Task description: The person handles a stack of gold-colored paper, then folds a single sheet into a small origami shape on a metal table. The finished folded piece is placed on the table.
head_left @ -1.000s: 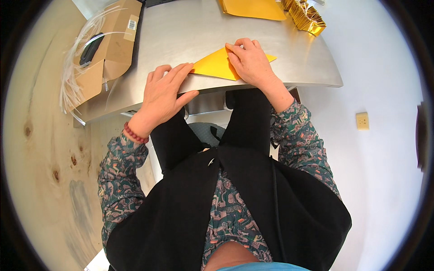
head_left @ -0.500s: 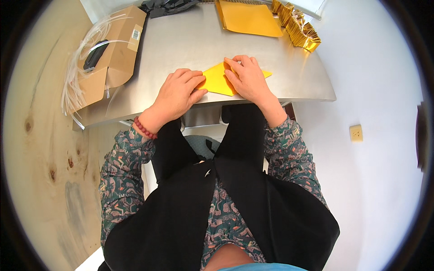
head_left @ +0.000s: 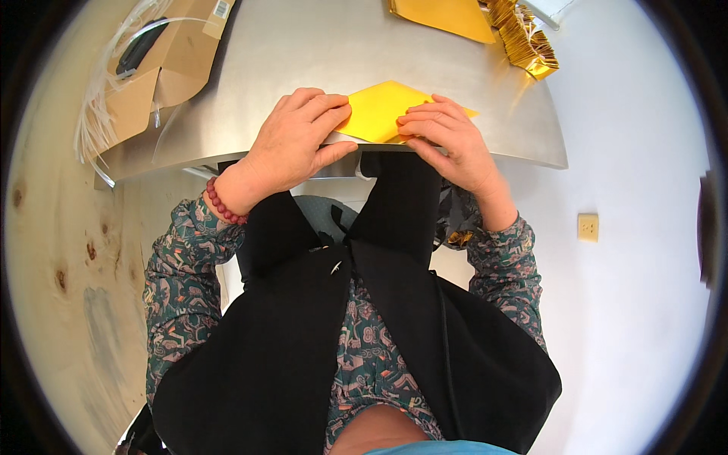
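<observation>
A folded sheet of shiny yellow paper [head_left: 383, 106] lies on the metal table near its front edge, its pointed corners showing at the far side and at the right. My left hand [head_left: 297, 140] holds the paper's left corner, fingertips on top and thumb lower, by the table edge. Curled over the paper's near right side, my right hand [head_left: 455, 148] grips a folded edge with fingers and thumb. The part of the paper under the right fingers is hidden.
An open cardboard box [head_left: 178, 64] with white plastic strips [head_left: 95, 125] and a black object [head_left: 142, 47] stands on the left. At the far right lie a stack of golden-yellow sheets [head_left: 447, 17] and a pleated gold foil bundle [head_left: 535, 57]. A black plastic bag [head_left: 457, 208] is below the table.
My right hand has moved right and nearer, from the paper's upper part to its near right edge. More of the yellow surface shows. My left hand stays at the left corner.
</observation>
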A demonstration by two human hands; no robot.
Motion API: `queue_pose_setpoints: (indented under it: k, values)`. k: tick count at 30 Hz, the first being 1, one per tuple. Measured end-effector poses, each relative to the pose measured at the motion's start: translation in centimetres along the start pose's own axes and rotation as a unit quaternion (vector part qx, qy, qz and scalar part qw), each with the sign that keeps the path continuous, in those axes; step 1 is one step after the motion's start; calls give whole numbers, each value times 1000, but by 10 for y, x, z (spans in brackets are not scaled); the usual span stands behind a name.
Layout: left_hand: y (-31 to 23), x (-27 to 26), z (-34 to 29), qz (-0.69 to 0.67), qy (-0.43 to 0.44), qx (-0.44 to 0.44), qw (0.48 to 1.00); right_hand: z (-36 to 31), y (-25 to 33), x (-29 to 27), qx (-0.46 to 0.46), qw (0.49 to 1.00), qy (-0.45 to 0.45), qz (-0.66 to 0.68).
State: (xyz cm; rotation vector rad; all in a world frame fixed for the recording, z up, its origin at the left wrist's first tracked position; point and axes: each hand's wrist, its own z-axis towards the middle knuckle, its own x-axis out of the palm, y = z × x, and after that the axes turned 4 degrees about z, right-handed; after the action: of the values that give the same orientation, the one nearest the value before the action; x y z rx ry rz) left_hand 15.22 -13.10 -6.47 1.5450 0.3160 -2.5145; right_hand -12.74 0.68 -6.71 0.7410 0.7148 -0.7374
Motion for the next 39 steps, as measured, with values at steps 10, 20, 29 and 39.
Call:
queue_pose_setpoints:
  k: [10,20,29,39]
  values:
    - [-23,1,-3,-6,3,-11,1000,46,-15,-1,9,995,-32,-89]
    - [-37,0,-6,-48,-19,-48,998,56,-20,24,78,986,-70,-129]
    - [-47,-3,-8,-42,-28,-43,998,49,-17,27,151,976,-75,-139]
    - [-54,-6,-8,-55,-6,-59,997,43,-18,28,161,976,-94,-115]
